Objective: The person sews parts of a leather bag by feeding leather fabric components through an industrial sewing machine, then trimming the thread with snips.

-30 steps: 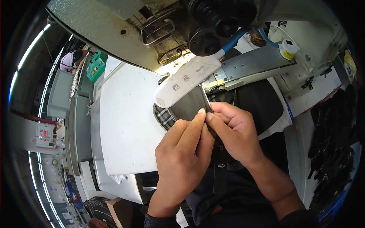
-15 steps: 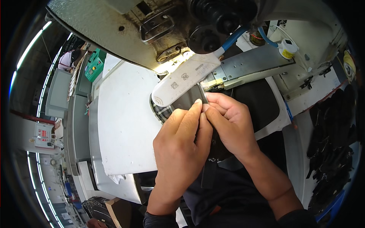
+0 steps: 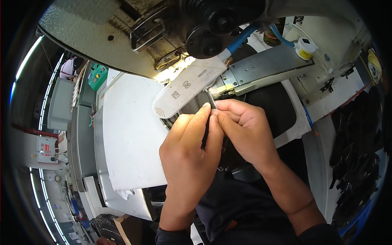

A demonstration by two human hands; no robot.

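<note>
A zipper [image 3: 212, 99] with metal teeth runs along the edge of a dark piece of cloth [image 3: 193, 105], just under the head of a sewing machine [image 3: 96, 28]. My left hand [image 3: 190, 143] is closed, its thumb and fingertips pinching the cloth at the zipper. Close against it, my right hand [image 3: 250, 132] pinches the zipper edge from the other side, fingers curled. The two thumbs nearly touch. Most of the cloth under my palms is hidden. A white rounded bar [image 3: 179, 94] lies over the cloth's far part and covers the stitching spot.
A blue hose [image 3: 241, 41] leads from the white bar. The machine's metal arm [image 3: 267, 67] extends to the right, above a black pad [image 3: 271, 110]. A white tabletop [image 3: 132, 134] spreads left. Dark pieces [image 3: 355, 159] hang at right; a green box [image 3: 98, 76] stands far left.
My head view has shifted a little, so the machine sits further left and higher. Both hands keep their pinch. The plaid part of the cloth beside the bar now shows less.
</note>
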